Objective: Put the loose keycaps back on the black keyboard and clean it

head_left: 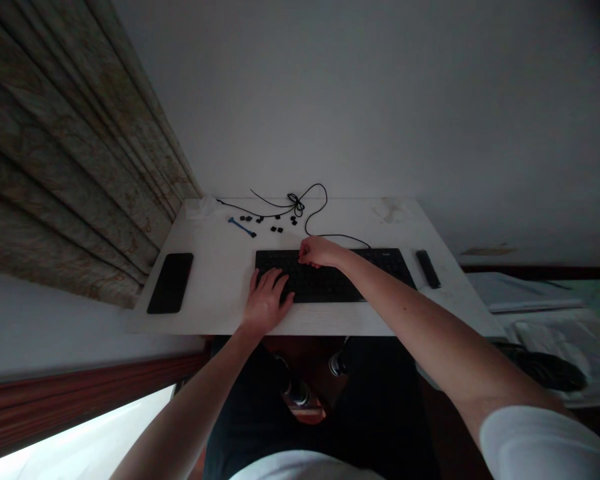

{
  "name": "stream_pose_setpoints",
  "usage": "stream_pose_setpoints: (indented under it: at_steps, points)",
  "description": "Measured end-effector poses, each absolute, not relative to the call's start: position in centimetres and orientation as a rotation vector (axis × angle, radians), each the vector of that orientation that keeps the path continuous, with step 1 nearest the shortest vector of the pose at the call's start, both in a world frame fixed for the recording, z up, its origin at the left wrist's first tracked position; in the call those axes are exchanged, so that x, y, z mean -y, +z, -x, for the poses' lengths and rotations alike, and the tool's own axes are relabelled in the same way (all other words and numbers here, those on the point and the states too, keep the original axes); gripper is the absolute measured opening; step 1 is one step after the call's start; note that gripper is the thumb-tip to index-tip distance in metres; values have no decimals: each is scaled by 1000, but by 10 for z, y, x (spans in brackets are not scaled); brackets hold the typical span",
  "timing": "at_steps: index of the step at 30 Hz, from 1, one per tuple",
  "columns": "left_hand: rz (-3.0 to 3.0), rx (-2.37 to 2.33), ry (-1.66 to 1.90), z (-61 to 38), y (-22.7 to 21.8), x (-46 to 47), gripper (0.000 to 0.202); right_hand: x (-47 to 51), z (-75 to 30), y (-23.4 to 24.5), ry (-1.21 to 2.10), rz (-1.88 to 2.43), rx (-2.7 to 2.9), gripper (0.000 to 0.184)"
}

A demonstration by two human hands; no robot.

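Observation:
A black keyboard (325, 285) lies on the white table in front of me. My left hand (266, 300) rests on its left end with the fingers spread. Over the upper middle keys, my right hand (316, 252) is closed in a pinch; whatever its fingertips hold, if anything, is too small to make out. Behind the keyboard several loose black keycaps (277, 229) are scattered. Beside them lies a thin blue tool (241, 227) with a dark piece at its lower end.
A black phone (171, 283) lies at the table's left, a dark oblong object (428, 269) at its right. The keyboard's cable (296, 203) is bundled near the wall. Crumpled clear plastic (203, 208) sits at the back left corner, beside a patterned curtain (80, 133).

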State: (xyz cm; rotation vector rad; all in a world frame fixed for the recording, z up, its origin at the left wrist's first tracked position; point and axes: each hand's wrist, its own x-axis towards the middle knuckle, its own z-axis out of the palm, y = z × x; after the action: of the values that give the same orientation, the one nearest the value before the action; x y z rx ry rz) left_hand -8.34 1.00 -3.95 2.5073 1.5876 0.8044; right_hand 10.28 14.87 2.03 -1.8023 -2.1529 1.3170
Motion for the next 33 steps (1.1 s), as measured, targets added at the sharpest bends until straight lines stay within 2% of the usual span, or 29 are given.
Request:
stream_pose_setpoints:
  at_steps: [13, 16, 18, 24, 28, 33]
  points:
    - [-2507, -1593, 814, 83, -38, -10, 37, -144, -114, 19, 1443, 1711, 1952, 11]
    - [-2508, -1593, 817, 83, -37, -10, 37, -144, -120, 23, 1396, 1692, 1895, 8]
    - [-2511, -1593, 825, 84, -38, -10, 37, -143, -128, 28, 1253, 1691, 1879, 8]
    - [-2518, -1593, 827, 84, -39, -10, 37, -123, -203, 29, 550, 1750, 1719, 22]
    - [-2521, -1610, 794, 83, -38, -10, 37, -87, -287, 4, 66, 1892, 1435, 34]
    - [-2543, -1623, 779, 82, -36, -9, 37, -33, -347, -38, -206, 1968, 1152, 43]
